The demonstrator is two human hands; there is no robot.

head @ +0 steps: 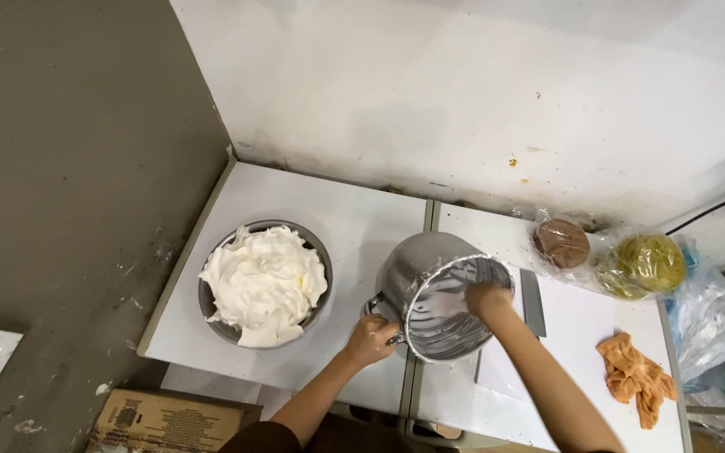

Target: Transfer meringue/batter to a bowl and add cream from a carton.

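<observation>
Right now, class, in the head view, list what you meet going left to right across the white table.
Bowl heaped with white cream → left hand gripping the handle → tilted steel mixing bowl → right hand reaching inside it → brown dough in plastic → yellow-green dough, with an orange cloth nearer the front edge.

Cream bowl [263, 285] left of mixing bowl [442, 294]
</observation>
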